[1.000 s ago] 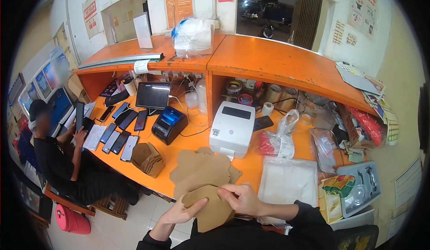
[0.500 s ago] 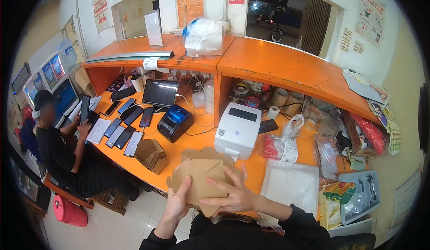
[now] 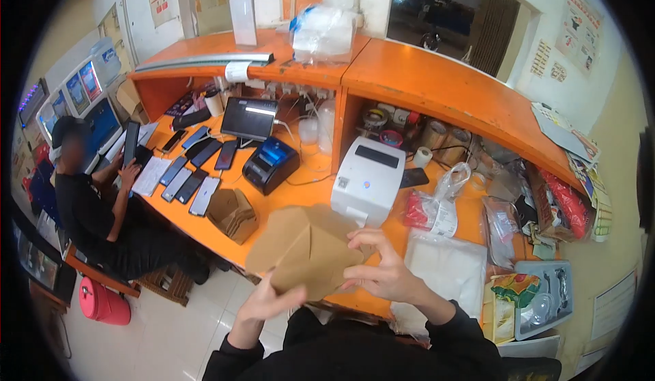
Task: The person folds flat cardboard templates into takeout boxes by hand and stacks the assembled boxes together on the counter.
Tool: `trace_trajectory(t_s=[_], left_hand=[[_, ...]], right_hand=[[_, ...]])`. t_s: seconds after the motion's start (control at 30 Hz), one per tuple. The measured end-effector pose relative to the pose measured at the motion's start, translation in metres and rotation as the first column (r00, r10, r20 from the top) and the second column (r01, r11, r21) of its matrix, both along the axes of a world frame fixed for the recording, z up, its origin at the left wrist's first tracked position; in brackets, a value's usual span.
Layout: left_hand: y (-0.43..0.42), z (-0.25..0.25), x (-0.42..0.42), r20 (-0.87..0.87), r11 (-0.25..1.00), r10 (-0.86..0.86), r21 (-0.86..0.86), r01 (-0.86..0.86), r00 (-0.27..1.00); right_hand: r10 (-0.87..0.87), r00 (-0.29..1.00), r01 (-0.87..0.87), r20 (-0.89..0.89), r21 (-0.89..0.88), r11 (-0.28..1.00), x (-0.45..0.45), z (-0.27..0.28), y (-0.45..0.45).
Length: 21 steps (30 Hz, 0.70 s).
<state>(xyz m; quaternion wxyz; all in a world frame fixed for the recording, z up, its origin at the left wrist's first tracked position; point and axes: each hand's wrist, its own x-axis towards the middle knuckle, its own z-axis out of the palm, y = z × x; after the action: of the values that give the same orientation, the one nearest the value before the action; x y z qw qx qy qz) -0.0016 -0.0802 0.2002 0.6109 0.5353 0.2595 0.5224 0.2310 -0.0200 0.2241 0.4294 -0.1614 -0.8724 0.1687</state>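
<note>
A brown cardboard box, partly folded with its flaps loose, is held over the front edge of the orange desk. My left hand is against its near left side, fingers partly hidden beneath the card and slightly blurred. On the right side, my right hand has its fingers curled at the box's edge. Left of it on the desk stand nested folded brown boxes. Behind the held box is a white label printer.
Several phones, a black receipt printer and a tablet are on the desk. White plastic sheets and a grey tray lie right. A seated person holds a device at left.
The box has turned and its folded panels now face up differently. My left hand has shifted lower along its side, and my right hand has moved to the right edge. The view has tilted down.
</note>
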Motion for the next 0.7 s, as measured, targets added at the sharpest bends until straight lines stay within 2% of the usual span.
trace_trajectory(t_s=[0.03, 0.07, 0.13, 0.17, 0.27, 0.37, 0.47, 0.53, 0.6, 0.67, 0.7], left_hand=[[0.003, -0.001, 0.011, -0.006, 0.99, 0.084, -0.114, -0.085, 0.996], [0.004, -0.002, 0.017, -0.02, 0.961, 0.168, -0.218, -0.168, 0.986], [0.006, -0.009, 0.018, -0.167, 0.97, 0.223, -0.056, -0.235, 0.96], [0.007, -0.011, 0.02, -0.234, 0.967, 0.253, 0.03, -0.253, 0.939], [0.006, -0.01, 0.036, -0.22, 0.895, 0.441, 0.174, -0.41, 0.87], [0.005, -0.012, 0.032, -0.229, 0.933, 0.36, 0.095, -0.347, 0.904], [0.001, -0.015, 0.026, -0.222, 0.971, 0.203, -0.082, -0.226, 0.954], [-0.007, -0.013, 0.019, -0.296, 0.991, 0.082, -0.08, -0.111, 0.952], [-0.014, -0.006, 0.017, -0.334, 0.996, 0.043, -0.061, -0.067, 0.942], [-0.016, 0.002, 0.017, -0.338, 0.995, 0.095, -0.007, -0.103, 0.936], [-0.017, -0.003, 0.016, -0.302, 0.991, 0.097, -0.057, -0.12, 0.948]], right_hand=[[0.0, 0.999, -0.002, 0.041, 0.048, 0.999, -0.001, 0.002, -0.002], [-0.007, 1.0, 0.007, 0.009, -0.04, 0.999, -0.002, -0.003, -0.003], [-0.034, 0.998, 0.023, -0.054, -0.195, 0.98, -0.002, -0.014, -0.004], [-0.076, 0.994, 0.058, -0.081, -0.203, 0.977, -0.003, -0.015, -0.004], [-0.167, 0.977, 0.133, -0.133, -0.234, 0.963, -0.008, -0.014, -0.008], [-0.172, 0.977, 0.135, -0.122, -0.269, 0.954, -0.009, -0.014, -0.01], [-0.141, 0.988, 0.117, -0.056, -0.306, 0.945, -0.007, -0.016, -0.009], [-0.11, 0.994, 0.109, 0.013, -0.304, 0.946, -0.002, -0.017, -0.009], [-0.012, 0.998, 0.029, 0.062, -0.282, 0.959, -0.002, -0.016, -0.008], [0.039, 0.995, -0.009, 0.093, -0.308, 0.951, -0.001, -0.015, -0.009], [0.042, 0.994, -0.006, 0.099, -0.338, 0.941, 0.0, -0.012, -0.011]])
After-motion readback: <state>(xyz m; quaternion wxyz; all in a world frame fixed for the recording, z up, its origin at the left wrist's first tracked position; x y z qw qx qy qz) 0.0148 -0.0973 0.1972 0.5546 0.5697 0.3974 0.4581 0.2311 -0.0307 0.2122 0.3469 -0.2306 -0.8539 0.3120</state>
